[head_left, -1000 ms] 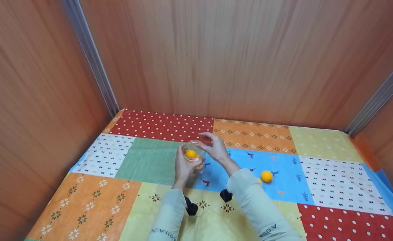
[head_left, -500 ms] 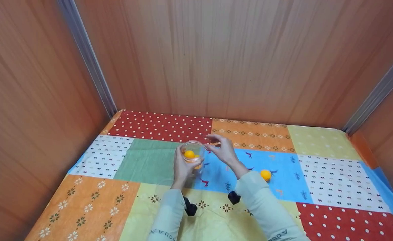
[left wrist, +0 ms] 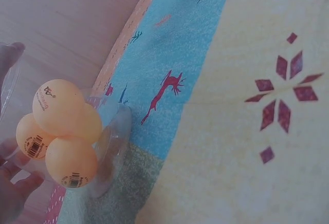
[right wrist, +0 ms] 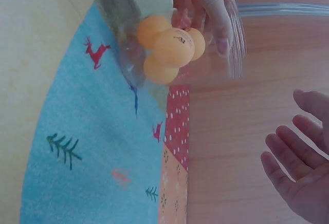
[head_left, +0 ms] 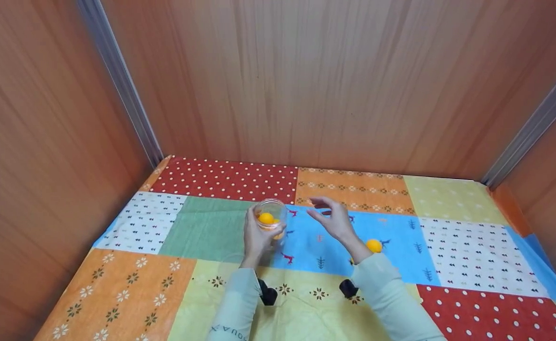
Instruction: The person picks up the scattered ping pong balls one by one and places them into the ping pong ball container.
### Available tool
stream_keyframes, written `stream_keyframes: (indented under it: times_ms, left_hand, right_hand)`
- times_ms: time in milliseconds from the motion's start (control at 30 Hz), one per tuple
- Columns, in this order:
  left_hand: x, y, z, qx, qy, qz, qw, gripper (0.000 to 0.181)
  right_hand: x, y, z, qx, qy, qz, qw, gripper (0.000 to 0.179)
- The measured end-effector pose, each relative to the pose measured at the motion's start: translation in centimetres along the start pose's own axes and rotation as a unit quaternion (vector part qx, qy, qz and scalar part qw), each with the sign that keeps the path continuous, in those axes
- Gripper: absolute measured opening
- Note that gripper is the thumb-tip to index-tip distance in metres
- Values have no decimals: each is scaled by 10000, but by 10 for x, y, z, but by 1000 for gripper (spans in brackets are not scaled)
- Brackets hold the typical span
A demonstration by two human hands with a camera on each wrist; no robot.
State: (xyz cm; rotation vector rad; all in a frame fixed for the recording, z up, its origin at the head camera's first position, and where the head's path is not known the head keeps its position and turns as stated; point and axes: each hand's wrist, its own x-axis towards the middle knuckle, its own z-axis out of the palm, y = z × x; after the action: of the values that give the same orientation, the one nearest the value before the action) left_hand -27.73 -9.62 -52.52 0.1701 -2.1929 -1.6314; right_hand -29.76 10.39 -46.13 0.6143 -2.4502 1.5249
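My left hand (head_left: 256, 240) grips a clear plastic jar (head_left: 273, 207) with a ridged, lidless mouth, fingers and thumb wrapped around its side. Several orange ping-pong balls (right wrist: 174, 48) are piled at the jar's bottom; small print shows on the ping-pong balls (left wrist: 57, 107) in the left wrist view. To the right of the jar, apart from it, my right hand (head_left: 337, 222) hovers with relaxed, slightly bent fingers and holds nothing. The right wrist view shows the right hand (right wrist: 303, 170) with its fingers spread, facing the jar's mouth.
One loose orange ping-pong ball (head_left: 373, 246) lies on the blue patch beyond the right forearm. Another ball (head_left: 352, 261) is mostly hidden behind that wrist. A patchwork cloth (head_left: 211, 232) covers the table, and wood-grain panels (head_left: 306, 94) enclose its back and sides.
My right hand has moved away from the jar's mouth toward the right, its fingers staying loose. The left hand keeps its hold on the jar, nearly still.
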Motion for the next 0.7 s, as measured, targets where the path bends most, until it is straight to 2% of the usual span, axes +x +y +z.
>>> stream_keyframes:
  times_ms: [67, 167, 300, 400, 567, 700]
  left_hand:
    - [0, -1, 0, -43, -14, -15, 10000, 76]
    - [0, -1, 0, -53, -23, -39, 10000, 76]
    - [0, -2, 0, 18, 21, -13, 10000, 78]
    - [0, -1, 0, 47, 31, -33, 10000, 77]
    - [0, 0, 0, 44, -4, -126, 9999, 77]
    - [0, 0, 1, -6, -36, -180, 9998, 77]
  right_hand:
    - [-3, 2, -4, 19, 48, 6, 10000, 33]
    - [-11, -12, -12, 91, 149, 83, 9998, 30]
    - [-18, -9, -20, 181, 270, 83, 9994, 29]
    - [-20, 12, -23, 138, 364, -45, 9992, 31]
    - [-29, 24, -30, 129, 550, -209, 9982, 30]
    - [-37, 32, -35, 70, 734, -108, 9972, 29]
